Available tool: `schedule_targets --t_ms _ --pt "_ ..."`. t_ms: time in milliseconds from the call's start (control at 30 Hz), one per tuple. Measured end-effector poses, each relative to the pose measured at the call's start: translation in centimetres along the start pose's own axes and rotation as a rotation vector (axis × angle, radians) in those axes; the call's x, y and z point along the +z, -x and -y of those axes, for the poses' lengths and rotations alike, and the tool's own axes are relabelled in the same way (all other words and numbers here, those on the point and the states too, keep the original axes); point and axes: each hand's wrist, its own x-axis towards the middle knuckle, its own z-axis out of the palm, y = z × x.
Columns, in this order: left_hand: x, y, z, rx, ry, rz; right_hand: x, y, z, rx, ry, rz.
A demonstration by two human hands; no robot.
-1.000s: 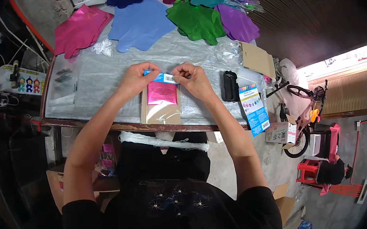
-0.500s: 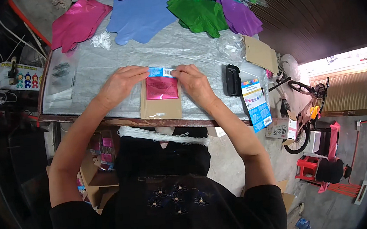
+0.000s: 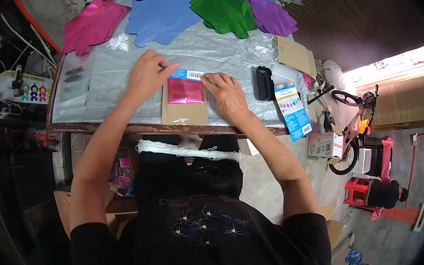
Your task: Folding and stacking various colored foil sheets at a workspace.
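A: Where does the packet sit?

B: The pink packet (image 3: 186, 91) lies between the hands on a brown card (image 3: 183, 113), a blue strip (image 3: 178, 74) along its far edge.

A: How are the hands posed?

B: The left hand (image 3: 148, 75) is loosely open, thumb extended at the strip's left end; contact cannot be told. The right hand (image 3: 228, 94) bends its fingertips at the right end; whether it grips cannot be told.

A: And the surroundings?

B: Nearer the body than both hands, the table edge (image 3: 146, 130) borders the card. Grey sheet (image 3: 215, 56) stretches beyond them toward green foil (image 3: 224, 15). Right of the right hand stands a black object (image 3: 264, 82).
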Motion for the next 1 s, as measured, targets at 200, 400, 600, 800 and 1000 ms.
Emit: schedule_targets --t_ms 200,400,600,800,1000 --pt "-0.1 -2.2 -0.4 -0.484 0.375 0.367 0.5 0.3 -0.2 0.264 -0.527 -0.316" --pt "0.3 -1.5 -0.7 -0.557 0.860 0.267 -2.1 0.2 0.7 0.836 -1.269 0.044" --pt "-0.7 -0.9 -5.9 -0.796 1.380 0.208 -4.3 -1.9 0.7 1.000 -1.678 -0.096" --pt "0.0 -0.5 -3.6 -0.728 1.374 0.183 -4.7 -3.7 1.3 1.021 -1.706 -0.106" --pt "-0.7 0.0 -5.0 -0.711 1.274 0.215 -6.3 -3.3 1.9 0.859 -1.535 -0.008"
